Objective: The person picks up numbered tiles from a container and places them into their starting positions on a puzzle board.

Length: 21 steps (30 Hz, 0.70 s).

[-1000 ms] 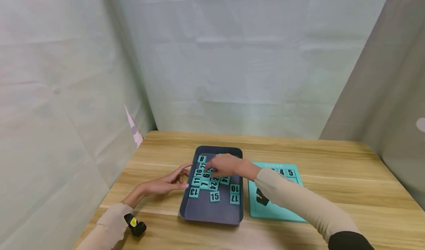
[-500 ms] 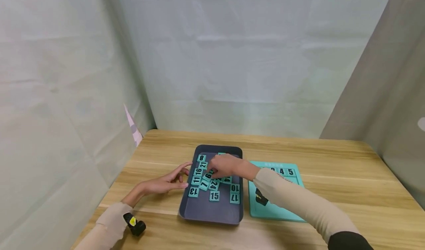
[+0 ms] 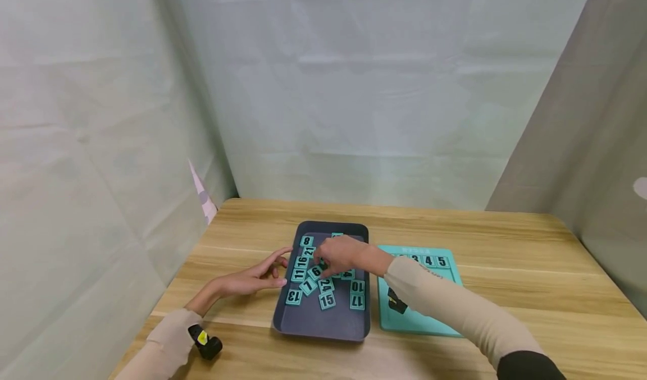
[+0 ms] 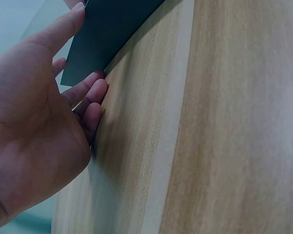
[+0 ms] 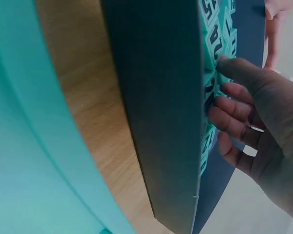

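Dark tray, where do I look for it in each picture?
Head: the tray is lower middle, between the left hand and the green board.
Left wrist: at the top, left of the middle.
Right wrist: its side runs down the middle, top to bottom.
All three show the wooden table.

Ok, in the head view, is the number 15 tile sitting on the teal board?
No, the 15 tile lies in the dark tray, to the left of the teal board.
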Each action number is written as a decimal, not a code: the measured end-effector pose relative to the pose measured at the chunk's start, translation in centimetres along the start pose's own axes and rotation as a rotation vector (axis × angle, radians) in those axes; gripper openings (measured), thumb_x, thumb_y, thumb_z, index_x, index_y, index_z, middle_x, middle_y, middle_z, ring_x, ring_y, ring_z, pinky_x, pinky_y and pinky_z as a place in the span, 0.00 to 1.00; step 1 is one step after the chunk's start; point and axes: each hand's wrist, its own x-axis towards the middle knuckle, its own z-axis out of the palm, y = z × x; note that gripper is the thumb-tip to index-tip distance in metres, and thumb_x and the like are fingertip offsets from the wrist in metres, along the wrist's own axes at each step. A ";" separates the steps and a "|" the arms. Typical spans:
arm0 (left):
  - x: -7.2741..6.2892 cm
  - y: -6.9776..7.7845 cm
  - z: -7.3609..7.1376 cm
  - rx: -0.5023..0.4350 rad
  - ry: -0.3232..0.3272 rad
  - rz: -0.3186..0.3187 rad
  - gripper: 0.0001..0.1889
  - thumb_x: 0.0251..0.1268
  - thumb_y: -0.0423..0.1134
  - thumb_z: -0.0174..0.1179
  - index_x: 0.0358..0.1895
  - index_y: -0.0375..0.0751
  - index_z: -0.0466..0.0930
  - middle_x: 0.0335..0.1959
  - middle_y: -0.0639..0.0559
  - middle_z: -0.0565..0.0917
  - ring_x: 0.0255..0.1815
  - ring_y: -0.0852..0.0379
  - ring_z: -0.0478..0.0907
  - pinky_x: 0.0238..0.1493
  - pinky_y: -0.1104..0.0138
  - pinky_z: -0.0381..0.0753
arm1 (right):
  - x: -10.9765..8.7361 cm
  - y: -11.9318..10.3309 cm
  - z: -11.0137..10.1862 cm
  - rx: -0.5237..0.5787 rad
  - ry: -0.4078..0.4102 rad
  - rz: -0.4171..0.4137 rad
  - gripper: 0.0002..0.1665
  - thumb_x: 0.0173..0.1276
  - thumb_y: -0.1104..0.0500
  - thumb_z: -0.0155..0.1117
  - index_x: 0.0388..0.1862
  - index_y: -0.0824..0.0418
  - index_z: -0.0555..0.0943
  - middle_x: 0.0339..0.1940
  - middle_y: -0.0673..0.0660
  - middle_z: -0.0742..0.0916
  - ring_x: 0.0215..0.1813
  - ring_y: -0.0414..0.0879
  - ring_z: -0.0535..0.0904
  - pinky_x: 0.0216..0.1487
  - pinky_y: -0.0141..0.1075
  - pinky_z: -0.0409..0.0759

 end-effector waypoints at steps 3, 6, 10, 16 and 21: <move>0.1 0.0 -0.1 -0.001 -0.001 -0.002 0.39 0.80 0.46 0.54 0.83 0.61 0.39 0.70 0.41 0.61 0.58 0.48 0.63 0.55 0.65 0.65 | -0.4 0.2 -0.1 -0.027 0.028 -0.005 0.24 0.67 0.37 0.70 0.53 0.49 0.86 0.34 0.44 0.87 0.30 0.31 0.77 0.33 0.29 0.78; 0.2 0.0 -0.1 0.003 -0.002 -0.002 0.40 0.80 0.46 0.54 0.83 0.61 0.39 0.70 0.41 0.61 0.57 0.48 0.63 0.54 0.65 0.65 | -1.5 0.5 -0.4 -0.038 0.082 -0.006 0.24 0.68 0.37 0.69 0.53 0.49 0.86 0.35 0.45 0.87 0.32 0.33 0.79 0.31 0.29 0.76; 0.4 0.0 -0.1 0.011 -0.002 0.001 0.40 0.79 0.47 0.55 0.83 0.60 0.39 0.70 0.40 0.61 0.57 0.48 0.63 0.54 0.66 0.65 | -4.2 1.1 -1.4 -0.028 0.167 -0.012 0.22 0.68 0.38 0.69 0.50 0.51 0.86 0.34 0.45 0.87 0.32 0.35 0.80 0.28 0.29 0.74; 0.3 0.0 -0.2 0.021 0.009 -0.005 0.40 0.79 0.47 0.55 0.83 0.61 0.39 0.71 0.41 0.61 0.58 0.48 0.63 0.54 0.65 0.65 | -9.2 3.0 -2.6 0.075 0.248 0.015 0.20 0.68 0.43 0.71 0.48 0.57 0.86 0.37 0.52 0.88 0.31 0.36 0.79 0.32 0.29 0.76; 0.0 0.0 -0.3 0.023 0.016 -0.004 0.40 0.79 0.47 0.55 0.83 0.60 0.39 0.71 0.41 0.61 0.58 0.48 0.63 0.55 0.65 0.65 | -13.0 4.8 -2.2 0.056 0.262 0.129 0.21 0.64 0.43 0.74 0.45 0.57 0.87 0.32 0.50 0.88 0.26 0.34 0.74 0.29 0.29 0.74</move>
